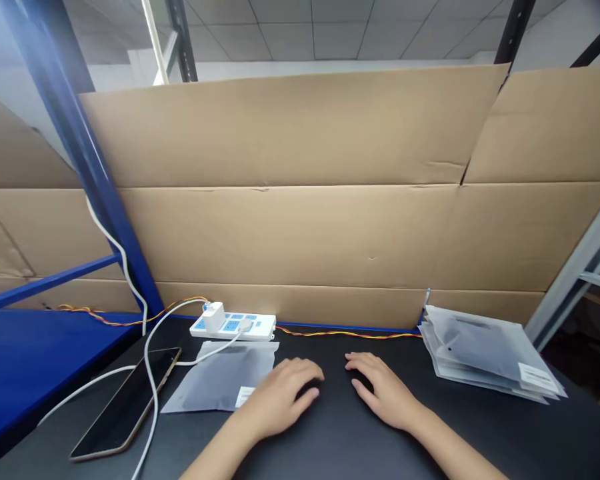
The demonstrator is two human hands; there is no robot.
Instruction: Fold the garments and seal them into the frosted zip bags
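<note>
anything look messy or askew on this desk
Two things: a white cable loops untidily across the dark-screened device at left, and the plastic bags piled at right are fanned unevenly, edges out of line. No spill shows.

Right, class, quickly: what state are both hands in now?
Left hand: open, fingers loosely curved, holding nothing visible.
Right hand: open, holding nothing visible.

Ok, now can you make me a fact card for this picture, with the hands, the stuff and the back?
Left hand: fingers curved, nothing seen in it, nearest a cloudy bag with a white label
Right hand: fingers curved, nothing seen in it, over the black table
Far right: a stack of cloudy bags
Far left: a dark-screened device, crossed by a white cable
Power strip: white, behind the single bag
Back: cardboard wall
</note>
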